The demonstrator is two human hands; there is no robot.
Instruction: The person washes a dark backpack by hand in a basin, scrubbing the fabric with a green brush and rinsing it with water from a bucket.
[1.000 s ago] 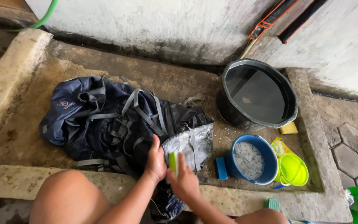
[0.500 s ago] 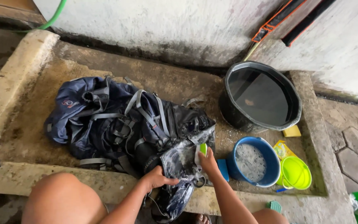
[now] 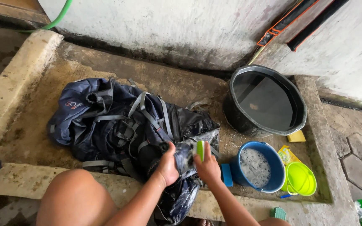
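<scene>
Since half a second ago our right hand has drawn back in from the right, so the green brush now sits over the same wet fold that our left hand pinches, where before the brush was out nearer the blue bucket. We read that as another scrubbing stroke on this patch of the dark blue backpack, not a change of spot (the grip looks much the same). Left fingers are curled tight around the fabric; right fingers are closed round the brush, thumb on top. The backpack lies in the concrete wash basin, its near flap hanging over the front ledge between our knees.

We cannot see the brush bristles, nor what the hanging flap hides. Soapy water fills the blue bucket; the black tub holds clear water. The yellow-green scoop covers part of a packet.
</scene>
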